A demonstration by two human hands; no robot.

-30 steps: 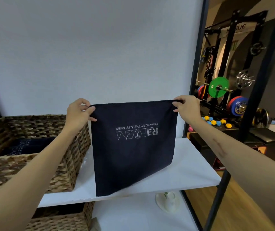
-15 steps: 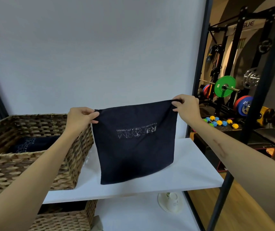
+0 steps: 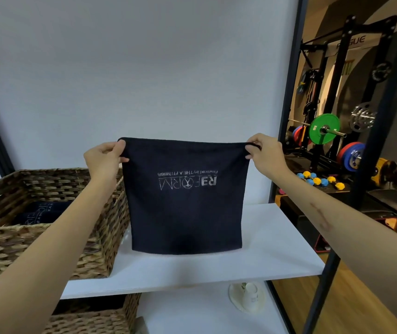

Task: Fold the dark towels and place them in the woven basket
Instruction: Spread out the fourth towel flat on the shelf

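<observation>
A person held up a dark towel with two hands. The left hand pinched the top left corner of the towel, with the thumb in front and the fingers curled behind. The right hand pinched the top right corner the same way. The towel hung flat and straight down between the hands, over a white shelf. Its bottom edge was right at the shelf, but it was hard to tell if it touched. White letters on the towel were upside down. A woven basket sat on the shelf, just to the left of the towel. The left arm reached across the front of the basket. Inside the basket lay another dark towel, already folded, with white letters on it too. A second woven basket sat on the shelf below. A small white paper cup stood on a white plate on that lower shelf. A black post of the shelf stood to the right. Behind it were gym things: a green weight plate on a bar, and small blue and yellow dumbbells on the floor.
</observation>
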